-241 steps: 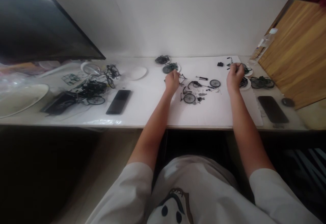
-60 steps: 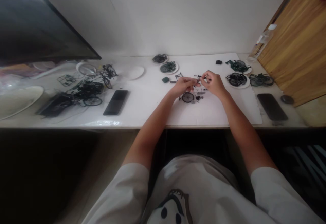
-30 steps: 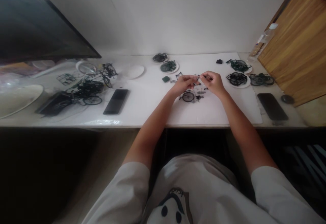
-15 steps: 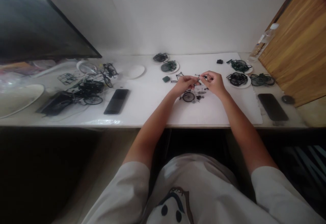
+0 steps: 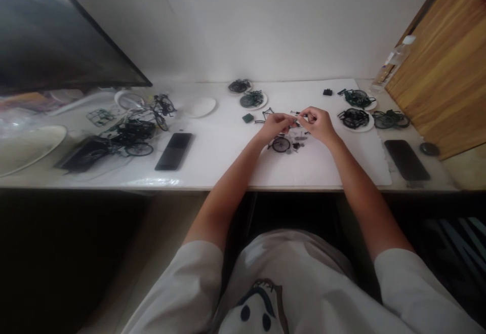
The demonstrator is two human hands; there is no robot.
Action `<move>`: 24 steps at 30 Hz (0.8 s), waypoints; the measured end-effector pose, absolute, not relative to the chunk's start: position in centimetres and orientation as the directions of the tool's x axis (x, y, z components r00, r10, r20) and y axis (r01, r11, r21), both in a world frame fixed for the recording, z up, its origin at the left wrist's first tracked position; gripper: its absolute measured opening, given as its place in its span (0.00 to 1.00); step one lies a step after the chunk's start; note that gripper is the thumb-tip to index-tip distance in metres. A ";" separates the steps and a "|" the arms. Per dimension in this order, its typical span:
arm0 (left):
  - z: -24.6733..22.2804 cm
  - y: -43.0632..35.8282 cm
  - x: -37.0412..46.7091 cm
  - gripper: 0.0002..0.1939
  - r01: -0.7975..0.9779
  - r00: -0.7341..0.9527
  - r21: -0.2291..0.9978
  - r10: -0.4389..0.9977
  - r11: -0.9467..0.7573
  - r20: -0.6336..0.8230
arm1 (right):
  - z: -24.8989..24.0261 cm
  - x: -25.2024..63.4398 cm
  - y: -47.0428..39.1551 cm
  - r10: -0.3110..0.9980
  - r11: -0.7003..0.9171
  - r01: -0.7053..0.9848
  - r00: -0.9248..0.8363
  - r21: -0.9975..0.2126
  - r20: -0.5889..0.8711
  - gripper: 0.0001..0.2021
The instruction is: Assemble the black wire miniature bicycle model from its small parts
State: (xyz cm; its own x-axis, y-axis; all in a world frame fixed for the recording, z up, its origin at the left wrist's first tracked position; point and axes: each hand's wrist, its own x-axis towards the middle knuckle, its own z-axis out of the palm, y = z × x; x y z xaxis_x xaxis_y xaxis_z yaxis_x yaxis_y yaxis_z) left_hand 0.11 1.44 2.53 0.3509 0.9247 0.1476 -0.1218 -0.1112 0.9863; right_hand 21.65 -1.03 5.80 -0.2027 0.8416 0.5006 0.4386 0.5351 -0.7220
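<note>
1. The left hand (image 5: 278, 125) and right hand (image 5: 317, 123) nearly meet, fingertips pinched closed on a tiny part (image 5: 295, 119), too small to identify.
2. Below them, a small wheel (image 5: 281, 144) lies nearer the front edge of the surface (image 5: 212, 162).
3. A miniature frame (image 5: 268, 115) lies just beyond the left hand; a green block (image 5: 248, 118) sits left of it.

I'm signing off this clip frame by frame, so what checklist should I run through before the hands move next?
1. Left hand and right hand both visible: ok.
2. Grip on anything between the fingertips: cannot tell, too small.
3. Small wheel lying on white sheet: ok.
4. Loose parts all fully visible: not ok, hands cover some.
5. Left phone and right phone apart from hands: ok.
</note>
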 end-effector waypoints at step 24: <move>3.0 1.3 0.3 0.10 -0.168 0.287 0.982 0.948 -0.090 0.136 | 5.5 21.6 -0.8 0.879 0.476 0.487 -0.239 -0.732 0.413 0.16</move>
